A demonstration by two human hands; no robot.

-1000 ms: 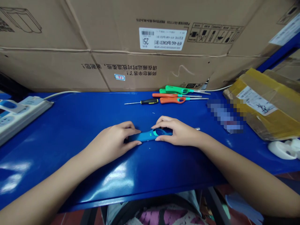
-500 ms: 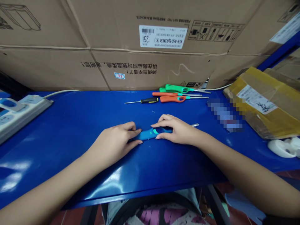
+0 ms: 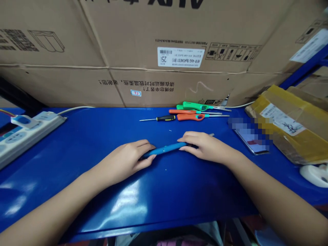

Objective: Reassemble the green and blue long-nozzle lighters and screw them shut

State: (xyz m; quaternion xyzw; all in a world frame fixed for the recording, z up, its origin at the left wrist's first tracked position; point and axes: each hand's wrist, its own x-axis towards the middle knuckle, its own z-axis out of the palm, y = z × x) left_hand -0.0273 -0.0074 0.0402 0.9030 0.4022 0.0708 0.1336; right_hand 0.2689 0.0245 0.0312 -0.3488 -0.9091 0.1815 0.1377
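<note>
A long blue lighter [image 3: 169,148] is held level just over the blue table, its metal tip showing past my right hand. My left hand [image 3: 129,159] pinches its left end between thumb and fingers. Around the right part of the lighter, near the metal stem, my right hand [image 3: 205,147] is closed. Behind my hands lie a black and yellow screwdriver [image 3: 165,118], two orange lighters [image 3: 189,117] and green lighters [image 3: 196,105].
A large cardboard box [image 3: 143,82] stands along the back of the blue table [image 3: 102,208]. At left is a white power strip [image 3: 28,135]. On the right are a phone [image 3: 252,138], a yellow-taped box [image 3: 289,123] and a white object [image 3: 315,175].
The blue lighter has been rolled about its length, so its turquoise trigger part no longer faces up. My right hand has shifted slightly along it. The camera view has tilted up.
</note>
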